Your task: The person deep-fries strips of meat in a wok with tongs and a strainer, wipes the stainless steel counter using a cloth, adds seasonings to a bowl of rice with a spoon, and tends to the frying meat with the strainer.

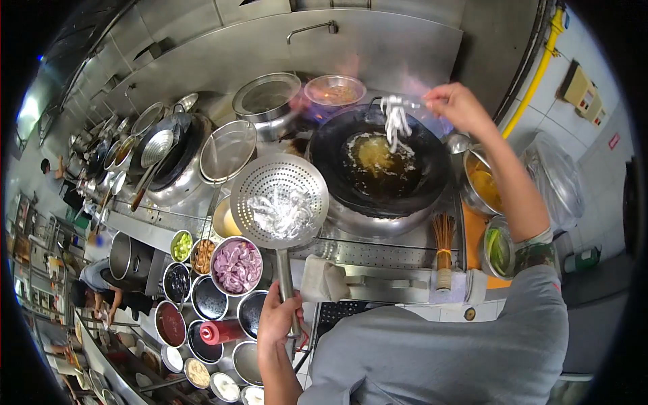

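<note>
My left hand (279, 314) is wrapped round the handle of a large perforated skimmer (305, 185). White-coated strips of food (280, 210) lie in its bowl, to the left of the wok. My right hand (455, 106) is raised above the back right rim of the black wok (331, 172), its fingers pinched. A cluster of white-coated strips (397, 123) hangs from the fingertips over the wok; the exact hold is blurred. Bubbling oil (373, 156) sits in the bottom of the wok.
Bowls of chopped purple onion (236, 265), green pieces (181, 246) and red sauce (170, 322) stand at lower left near a red squeeze bottle (221, 331). Flames rise behind the wok. A bamboo brush (443, 253) stands in front; a pot of yellow liquid (484, 181) stands right.
</note>
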### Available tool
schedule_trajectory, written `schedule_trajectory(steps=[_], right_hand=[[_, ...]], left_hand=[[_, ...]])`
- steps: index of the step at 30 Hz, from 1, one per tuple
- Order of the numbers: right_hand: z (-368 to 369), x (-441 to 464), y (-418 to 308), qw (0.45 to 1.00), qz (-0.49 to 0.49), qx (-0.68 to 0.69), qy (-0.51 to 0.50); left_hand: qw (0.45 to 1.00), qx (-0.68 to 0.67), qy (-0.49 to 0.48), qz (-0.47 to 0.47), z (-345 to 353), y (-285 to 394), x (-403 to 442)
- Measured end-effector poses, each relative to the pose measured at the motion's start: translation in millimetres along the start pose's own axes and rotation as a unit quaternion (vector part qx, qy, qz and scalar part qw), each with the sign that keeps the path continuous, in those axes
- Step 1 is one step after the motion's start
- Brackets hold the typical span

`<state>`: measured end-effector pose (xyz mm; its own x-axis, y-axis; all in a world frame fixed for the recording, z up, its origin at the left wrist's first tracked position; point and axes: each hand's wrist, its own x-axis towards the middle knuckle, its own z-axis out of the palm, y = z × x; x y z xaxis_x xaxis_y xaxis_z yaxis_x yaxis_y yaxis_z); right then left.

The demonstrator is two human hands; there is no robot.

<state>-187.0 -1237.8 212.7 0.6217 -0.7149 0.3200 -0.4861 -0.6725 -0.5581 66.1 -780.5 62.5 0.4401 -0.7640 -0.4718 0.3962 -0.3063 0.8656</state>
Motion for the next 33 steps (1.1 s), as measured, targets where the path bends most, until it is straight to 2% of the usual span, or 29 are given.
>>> schedule_trajectory(steps=[3,4,6,9,12,16,18,20,25,28,33], right_hand=[[38,-18,33,0.993,0.025,-0.115,-0.005],[46,-23,29,0.988,0.071,-0.133,-0.03],[69,-24,63,0.979,0.056,-0.191,-0.039],[99,-23,91,0.956,0.123,-0.249,-0.093],[104,-19,88,0.922,0.201,-0.324,-0.063],[83,-22,-10,0.972,0.045,-0.229,-0.01],[95,-31,-64,0.988,-0.078,-0.123,-0.057],[123,-39,-102,0.979,-0.133,-0.073,-0.132],[196,-32,-138,0.953,-0.123,-0.159,-0.224],[232,-20,-121,0.957,-0.198,-0.104,-0.187],[220,-1,-111,0.973,-0.182,0.039,-0.134]], left_hand=[[1.0,0.004,0.002,0.01,1,0,-2],[1.0,0.004,0.002,0.009,1,0,-3],[1.0,0.006,0.002,0.006,1,0,-6],[1.0,0.003,0.008,0.0,3,1,-9],[1.0,-0.005,0.01,-0.006,1,-2,-12],[0.999,-0.019,0.028,-0.015,5,-5,-19],[0.999,-0.015,0.039,-0.031,6,-7,-18],[0.999,0.004,0.034,-0.021,7,-8,-16],[1.0,0.023,0.02,-0.002,8,-8,-20],[0.999,0.028,0.015,0.01,10,-4,-23],[1.0,0.004,0.019,-0.006,8,0,-16]])
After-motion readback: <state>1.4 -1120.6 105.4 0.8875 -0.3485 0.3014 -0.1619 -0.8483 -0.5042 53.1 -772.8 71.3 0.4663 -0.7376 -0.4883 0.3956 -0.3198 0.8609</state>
